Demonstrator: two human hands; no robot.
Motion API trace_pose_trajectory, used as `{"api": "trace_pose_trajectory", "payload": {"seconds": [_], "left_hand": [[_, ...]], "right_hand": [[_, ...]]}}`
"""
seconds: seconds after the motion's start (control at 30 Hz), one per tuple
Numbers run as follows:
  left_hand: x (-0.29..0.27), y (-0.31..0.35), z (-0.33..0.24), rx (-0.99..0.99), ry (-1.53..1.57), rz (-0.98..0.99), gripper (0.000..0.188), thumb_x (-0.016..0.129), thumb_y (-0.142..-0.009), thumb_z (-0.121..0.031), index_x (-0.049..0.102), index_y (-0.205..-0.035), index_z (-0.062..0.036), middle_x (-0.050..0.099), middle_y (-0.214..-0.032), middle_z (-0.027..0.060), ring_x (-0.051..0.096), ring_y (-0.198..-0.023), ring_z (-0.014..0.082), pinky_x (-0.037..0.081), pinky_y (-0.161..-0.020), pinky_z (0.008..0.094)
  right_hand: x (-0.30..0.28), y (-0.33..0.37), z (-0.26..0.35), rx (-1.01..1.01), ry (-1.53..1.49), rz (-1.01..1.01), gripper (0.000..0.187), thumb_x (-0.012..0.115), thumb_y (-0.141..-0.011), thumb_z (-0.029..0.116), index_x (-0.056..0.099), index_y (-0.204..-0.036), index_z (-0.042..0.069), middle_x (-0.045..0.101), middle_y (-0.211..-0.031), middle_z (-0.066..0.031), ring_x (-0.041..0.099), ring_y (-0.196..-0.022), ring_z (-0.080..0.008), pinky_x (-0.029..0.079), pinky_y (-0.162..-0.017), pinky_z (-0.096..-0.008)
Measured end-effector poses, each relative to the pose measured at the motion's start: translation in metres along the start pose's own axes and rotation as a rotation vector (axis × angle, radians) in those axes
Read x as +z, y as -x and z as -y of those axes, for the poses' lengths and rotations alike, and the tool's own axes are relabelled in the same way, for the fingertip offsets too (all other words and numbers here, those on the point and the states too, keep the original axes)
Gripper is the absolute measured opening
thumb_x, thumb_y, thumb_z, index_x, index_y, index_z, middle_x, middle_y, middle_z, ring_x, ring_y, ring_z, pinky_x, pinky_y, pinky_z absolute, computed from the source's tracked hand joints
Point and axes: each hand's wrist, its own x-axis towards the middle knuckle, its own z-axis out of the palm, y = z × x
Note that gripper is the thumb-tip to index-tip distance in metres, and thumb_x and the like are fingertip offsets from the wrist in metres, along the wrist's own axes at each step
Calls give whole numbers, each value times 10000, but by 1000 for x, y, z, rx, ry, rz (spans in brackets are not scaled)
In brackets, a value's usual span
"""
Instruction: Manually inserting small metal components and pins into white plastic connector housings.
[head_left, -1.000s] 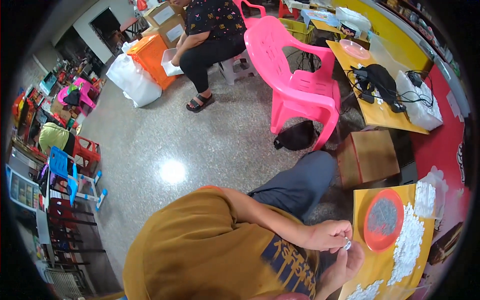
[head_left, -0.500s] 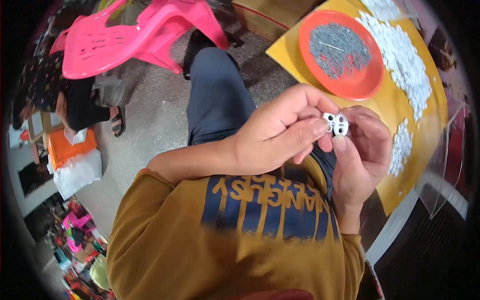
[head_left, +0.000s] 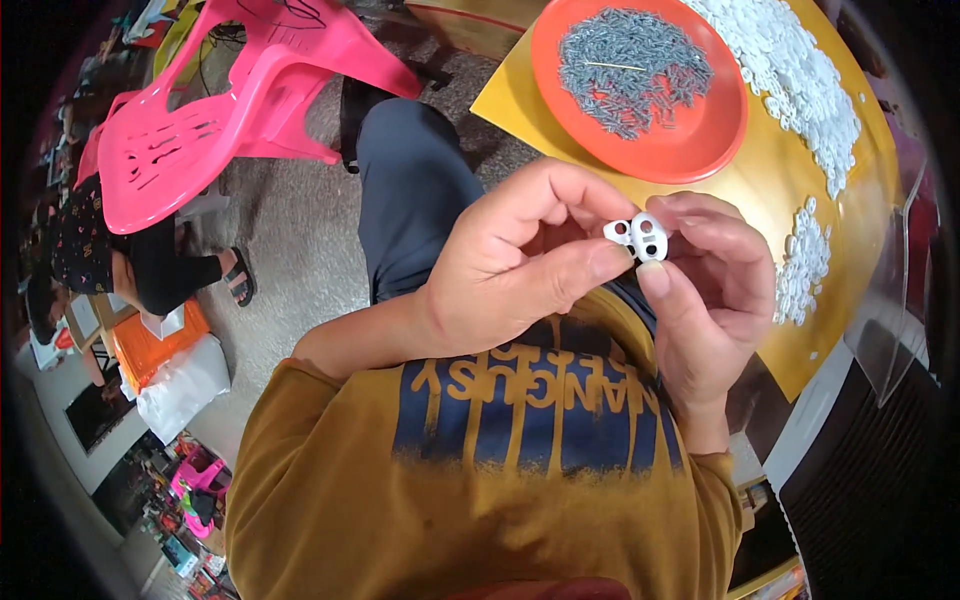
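Note:
In front of my chest, my left hand pinches one end of a small white plastic cord lock between thumb and forefinger. My right hand grips its rounded end with thumb and fingertips. Two white parts with round holes meet here; whether they are joined or only touching is hard to tell. Just beyond my hands, an orange-red bowl contains many thin grey metal pieces that look like small springs, with one longer pale stick on top.
A yellow board carries the bowl, a large heap of white plastic parts and a smaller heap. Pink plastic chairs stand at the far left, near another person's sandalled foot. Orange and white bags lie below.
My view has shifted, so surroundings sit differently. The cord lock's two parts now appear turned, with the rounded part's holes facing up more plainly. Both hands keep their pinch.

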Motion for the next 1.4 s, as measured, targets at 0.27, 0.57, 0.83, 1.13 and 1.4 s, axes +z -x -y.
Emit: {"api": "trace_pose_trajectory", "payload": {"seconds": [0.27,0.57,0.83,1.13,1.4], "left_hand": [[-3,-2,-1,-43,57,-44,186,523,-842,-83,483,-1003,4,542,-786,5,431,-559,3,365,-476,138],[-2,-2,-4,-54,62,-70,259,531,-822,-40,423,-1053,3,536,-812,36,448,-573,17,380,-484,143],[-1,-1,-2,-44,78,-60,260,531,-825,-47,438,-1060,10,538,-811,27,450,-566,11,379,-487,135],[-3,-1,1,-25,62,-17,283,523,-831,-37,454,-1103,2,559,-857,39,479,-584,24,398,-508,138],[-3,1,-1,-72,44,28,336,514,-832,-22,432,-1158,-3,553,-882,41,501,-619,37,412,-546,148]], "right_hand": [[-1,-4,-3,-20,7,14,277,561,-716,-105,485,-976,-46,506,-1027,-177,515,-965,-235,399,-850,-317],[-2,-3,-5,-88,103,45,266,564,-713,-99,497,-965,-50,511,-1025,-189,518,-952,-231,402,-837,-310],[-4,-3,-6,-34,95,72,229,564,-722,-73,516,-941,-29,499,-1025,-167,511,-934,-210,409,-823,-302],[-2,0,-3,72,79,44,221,544,-751,-43,521,-971,-42,490,-992,-131,503,-890,-170,402,-793,-269],[-2,2,-2,119,-11,4,230,524,-768,-63,514,-998,-50,498,-976,-118,498,-884,-155,387,-791,-254]]}}
